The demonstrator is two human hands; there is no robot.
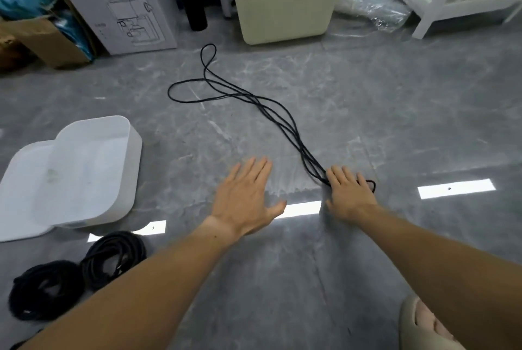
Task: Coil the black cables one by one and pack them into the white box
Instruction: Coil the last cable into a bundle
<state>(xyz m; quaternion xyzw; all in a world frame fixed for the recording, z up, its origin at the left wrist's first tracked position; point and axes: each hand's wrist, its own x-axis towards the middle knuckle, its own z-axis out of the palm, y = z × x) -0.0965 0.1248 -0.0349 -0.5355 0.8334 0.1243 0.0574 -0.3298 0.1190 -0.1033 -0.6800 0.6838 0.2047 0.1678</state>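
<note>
The right hand [350, 194] lay flat with straight fingers on the near end of the long, loosely strung-out black cable [254, 98] on the grey marble-patterned floor [367, 95]. The left hand [245, 197] hovered spread, holding nothing. The white rounded plastic box [84, 169] stood left, two coiled black cable bundles [113, 256] beside it.

Both your forearms are bare from the lower edge of the view up to the wrists, with no sleeve, watch, band or glove on either. Your left hand [245, 197] carries no ring, and a small dark mole sits on the forearm just below its wrist. Your right hand [349, 194] is likewise bare of rings. At the lower right corner your foot [423, 327] wears a beige, thick-soled foam slide sandal with a wide rounded strap, the toes showing through its open front.
</note>
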